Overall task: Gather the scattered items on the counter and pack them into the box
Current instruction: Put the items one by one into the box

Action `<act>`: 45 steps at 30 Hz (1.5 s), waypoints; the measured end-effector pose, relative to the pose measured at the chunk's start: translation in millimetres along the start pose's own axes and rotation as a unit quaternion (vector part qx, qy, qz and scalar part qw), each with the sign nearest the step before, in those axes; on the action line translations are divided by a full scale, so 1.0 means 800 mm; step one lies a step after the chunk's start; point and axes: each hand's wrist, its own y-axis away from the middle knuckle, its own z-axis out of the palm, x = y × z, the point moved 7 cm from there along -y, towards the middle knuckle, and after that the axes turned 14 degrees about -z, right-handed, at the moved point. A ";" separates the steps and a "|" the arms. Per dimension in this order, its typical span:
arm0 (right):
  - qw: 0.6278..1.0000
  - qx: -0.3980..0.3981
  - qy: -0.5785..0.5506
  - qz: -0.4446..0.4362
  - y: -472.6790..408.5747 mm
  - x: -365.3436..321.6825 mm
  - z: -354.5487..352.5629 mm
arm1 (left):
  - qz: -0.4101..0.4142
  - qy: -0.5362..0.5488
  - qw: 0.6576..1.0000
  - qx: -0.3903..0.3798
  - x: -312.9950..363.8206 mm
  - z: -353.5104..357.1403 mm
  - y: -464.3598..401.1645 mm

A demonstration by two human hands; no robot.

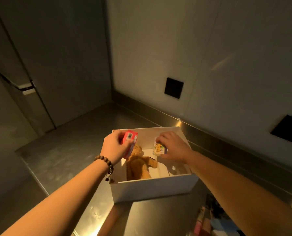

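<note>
Nearest the lens: two bare forearms reaching forward from the bottom corners over the brushed stainless-steel counter (60,150). Left wrist carries a dark wooden bead bracelet (106,163) with a small dangling charm.

Left hand (115,147) clamped on a small red and white printed carton (129,143), fingers wrapped round its sides; carton tilted, hanging over the left edge of the box, not yet down inside.

Open white rectangular cardboard box (152,189) sits on the counter near its front edge. Inside, on the floor of the box, a golden-brown plush toy (138,165) lies sprawled, left of centre.

Right hand (173,148) closed on a small white packet with a yellow cartoon figure (159,149), gripped from above, held within the box opening toward the far right wall.

Further right, two black square wall plates (173,88) on the pale wall behind the counter.
</note>
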 end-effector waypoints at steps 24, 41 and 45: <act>0.990 -0.127 -0.013 0.060 -0.055 -0.002 0.109 | 0.024 0.002 0.999 0.023 -0.030 0.027 -0.042; 0.914 0.081 -0.383 0.103 -0.070 -0.024 -0.005 | 0.076 -0.125 0.988 -0.050 -0.031 0.030 -0.036; 0.943 -0.019 -0.292 0.159 -0.037 0.018 0.021 | 0.028 -0.232 0.971 -0.046 -0.057 0.040 -0.034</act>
